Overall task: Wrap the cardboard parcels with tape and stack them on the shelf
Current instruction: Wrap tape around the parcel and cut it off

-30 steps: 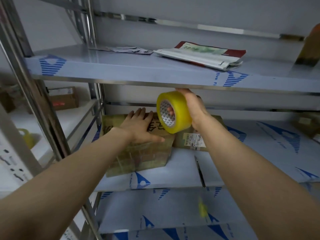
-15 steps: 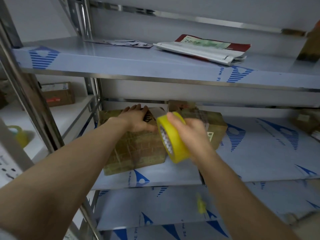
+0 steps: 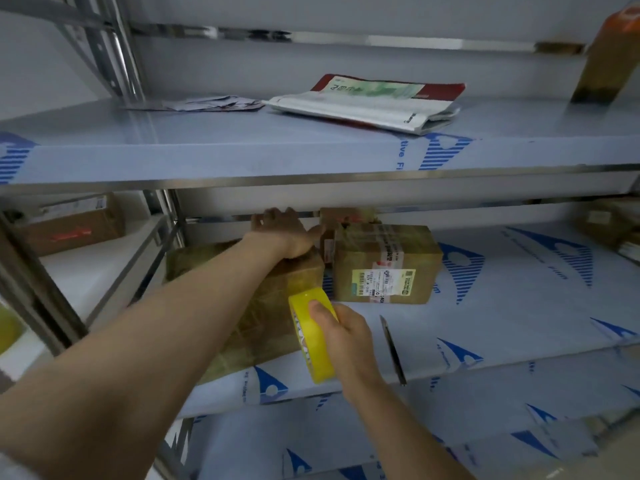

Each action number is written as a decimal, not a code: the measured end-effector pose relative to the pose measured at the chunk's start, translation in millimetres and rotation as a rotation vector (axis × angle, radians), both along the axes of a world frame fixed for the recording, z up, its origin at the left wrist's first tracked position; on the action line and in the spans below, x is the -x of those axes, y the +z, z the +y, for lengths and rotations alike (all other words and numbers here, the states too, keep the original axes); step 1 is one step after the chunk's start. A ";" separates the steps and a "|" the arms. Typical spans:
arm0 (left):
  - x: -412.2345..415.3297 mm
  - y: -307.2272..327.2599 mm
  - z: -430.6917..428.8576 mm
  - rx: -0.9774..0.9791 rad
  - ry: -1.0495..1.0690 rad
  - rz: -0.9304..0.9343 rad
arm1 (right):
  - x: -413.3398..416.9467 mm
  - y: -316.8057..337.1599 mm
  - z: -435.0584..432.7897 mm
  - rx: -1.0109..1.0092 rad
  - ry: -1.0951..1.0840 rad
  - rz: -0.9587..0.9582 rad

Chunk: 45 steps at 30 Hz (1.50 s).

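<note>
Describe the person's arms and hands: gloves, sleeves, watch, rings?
The left hand and right hand are bare: no gloves or rings visible. Both forearms are uncovered, no watch or band at either wrist. A pale patch at the lower left corner may be a sleeve.

- Left hand [image 3: 284,233] rests atop the taped cardboard parcel [image 3: 263,327] at the middle shelf's [image 3: 485,323] left end.
- Right hand [image 3: 349,344] grips a yellow tape roll [image 3: 308,337] near the shelf's front edge, just beside that parcel.
- A labelled parcel [image 3: 384,265] sits just to its right.
</note>
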<state>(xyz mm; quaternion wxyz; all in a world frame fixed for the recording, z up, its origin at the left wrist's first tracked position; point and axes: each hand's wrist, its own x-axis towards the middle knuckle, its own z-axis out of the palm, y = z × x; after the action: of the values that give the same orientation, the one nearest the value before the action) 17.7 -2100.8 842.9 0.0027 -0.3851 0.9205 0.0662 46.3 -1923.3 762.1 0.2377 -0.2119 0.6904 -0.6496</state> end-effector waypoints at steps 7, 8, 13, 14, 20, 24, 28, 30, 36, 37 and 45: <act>37.6 -25.3 -22.7 0.108 0.029 0.212 | 8.9 -7.8 3.7 0.004 0.005 0.071; 37.7 -26.9 -29.3 0.095 0.045 0.236 | 8.6 -8.5 3.5 -0.003 0.026 0.083; 30.7 -21.8 -36.5 -0.004 0.086 0.306 | 8.4 -5.0 0.3 -0.028 0.056 0.055; 29.5 -19.8 -31.1 0.014 0.065 0.248 | 9.1 -3.1 0.0 -0.034 0.056 0.032; 5.1 -28.9 18.8 0.104 -0.064 -0.066 | 11.6 7.1 -3.5 -0.041 0.038 -0.031; 5.1 -18.1 25.4 -0.004 -0.065 -0.112 | 9.3 9.2 -1.7 -0.047 0.033 -0.052; 0.0 -17.4 6.7 0.031 -0.014 -0.077 | 6.7 9.9 -1.8 -0.054 0.043 -0.048; 2.0 -18.6 -4.7 0.038 -0.006 -0.060 | 5.1 8.6 -1.5 -0.051 0.040 -0.042; 18.4 -19.3 -22.6 -0.043 0.066 0.026 | 9.0 8.1 -3.1 -0.061 0.012 -0.037; 19.2 -19.6 -19.9 -0.035 0.082 0.017 | 9.5 9.1 -3.5 -0.060 0.010 -0.039; -5.0 -18.6 15.7 0.080 -0.143 0.016 | 8.6 13.2 -8.3 -0.077 0.016 -0.079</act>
<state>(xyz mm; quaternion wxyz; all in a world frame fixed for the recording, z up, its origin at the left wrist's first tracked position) 22.7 -2085.1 824.4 -0.0151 -0.3178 0.9475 0.0319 37.7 -1931.6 775.2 0.2780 -0.1823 0.7032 -0.6285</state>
